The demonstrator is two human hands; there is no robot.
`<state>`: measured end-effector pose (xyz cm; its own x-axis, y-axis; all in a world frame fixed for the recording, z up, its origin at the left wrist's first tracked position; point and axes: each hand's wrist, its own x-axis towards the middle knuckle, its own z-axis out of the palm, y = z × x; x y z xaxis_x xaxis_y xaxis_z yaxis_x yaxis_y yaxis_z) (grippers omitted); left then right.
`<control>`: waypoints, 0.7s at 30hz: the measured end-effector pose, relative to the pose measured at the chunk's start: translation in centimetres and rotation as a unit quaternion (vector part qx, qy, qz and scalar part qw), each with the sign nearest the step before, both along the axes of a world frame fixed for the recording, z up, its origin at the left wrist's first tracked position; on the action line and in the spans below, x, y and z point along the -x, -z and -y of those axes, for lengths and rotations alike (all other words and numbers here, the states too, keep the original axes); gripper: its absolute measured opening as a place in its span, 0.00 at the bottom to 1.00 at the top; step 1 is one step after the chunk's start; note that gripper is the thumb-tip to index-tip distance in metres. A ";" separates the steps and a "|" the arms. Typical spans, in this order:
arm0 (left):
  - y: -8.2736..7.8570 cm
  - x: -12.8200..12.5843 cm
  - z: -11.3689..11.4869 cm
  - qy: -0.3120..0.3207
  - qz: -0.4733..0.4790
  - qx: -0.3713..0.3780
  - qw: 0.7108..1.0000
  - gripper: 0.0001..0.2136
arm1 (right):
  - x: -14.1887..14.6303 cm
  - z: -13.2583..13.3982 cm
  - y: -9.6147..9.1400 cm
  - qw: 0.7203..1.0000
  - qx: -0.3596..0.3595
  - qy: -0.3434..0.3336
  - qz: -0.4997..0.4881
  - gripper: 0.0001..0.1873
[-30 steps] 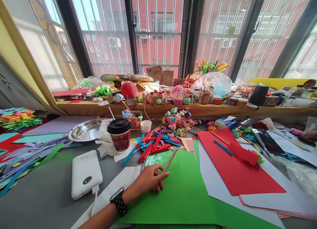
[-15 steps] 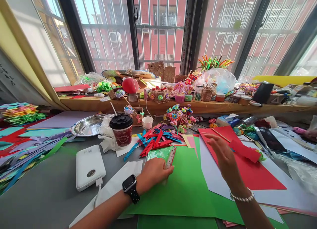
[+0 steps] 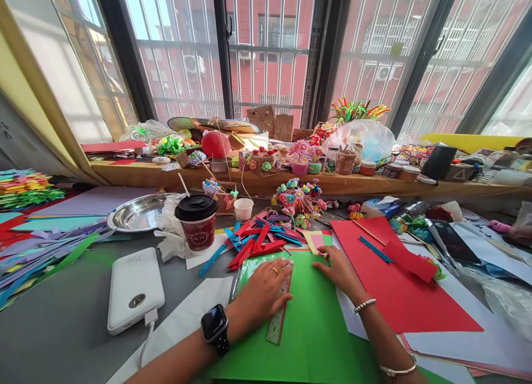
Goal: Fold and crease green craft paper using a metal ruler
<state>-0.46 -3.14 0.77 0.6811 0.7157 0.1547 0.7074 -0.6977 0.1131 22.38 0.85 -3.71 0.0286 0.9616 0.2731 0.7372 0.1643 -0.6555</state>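
Note:
A transparent ruler (image 3: 275, 327) with red markings lies slantwise on a large green sheet of paper (image 3: 320, 328). My left hand (image 3: 266, 287) rests across the ruler's upper part, holding it against the paper, the thumb near its right edge. My right hand (image 3: 334, 267) is at the green sheet's top right, thumb and index finger apart, the other fingers curled; I see nothing held in it. Under and beyond my left hand is a clear plastic sleeve (image 3: 249, 267). Red and blue folded paper strips (image 3: 260, 237) are heaped just past the sheet.
On the left are a white power bank (image 3: 135, 290) with a cable, a lidded cup (image 3: 197, 223) and a metal bowl (image 3: 139, 213). A red sheet (image 3: 374, 267) lies on the right, with a blue strip (image 3: 376, 249) on it. Crafts crowd the windowsill (image 3: 266, 180).
My left hand has gone from a closed grip on the ruler to lying over it, with the ruler now along the green sheet. My right hand has come down leftward to the sheet's upper edge.

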 end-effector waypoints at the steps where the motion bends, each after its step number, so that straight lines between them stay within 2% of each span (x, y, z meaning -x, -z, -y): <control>1: 0.3 -0.1 -0.5 0.018 0.000 0.006 1.000 0.24 | 0.0 -0.1 0.1 1.000 -0.001 0.000 -0.004 0.17; 6: 1.6 -1.7 -2.7 0.014 -0.006 0.014 1.000 0.26 | 0.1 -0.5 0.5 0.999 -0.006 0.002 -0.051 0.16; 12: 1.5 -4.5 -4.2 -0.013 0.003 -0.020 1.000 0.21 | -0.1 -0.8 1.1 0.992 -0.012 0.026 -0.120 0.16; 16: 1.7 -4.5 -3.7 -0.037 0.010 -0.023 0.999 0.18 | -0.3 -1.0 1.3 0.987 0.004 0.024 -0.161 0.17; 21: 2.5 -2.9 -1.7 -0.075 0.019 -0.020 0.997 0.19 | 0.0 -0.8 1.0 0.985 0.016 0.016 -0.174 0.16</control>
<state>2.49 -1.41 -1.76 0.5605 0.8015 0.2084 0.7994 -0.5894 0.1169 22.41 1.60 -4.71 0.1457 0.9666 0.2109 0.4721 0.1194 -0.8734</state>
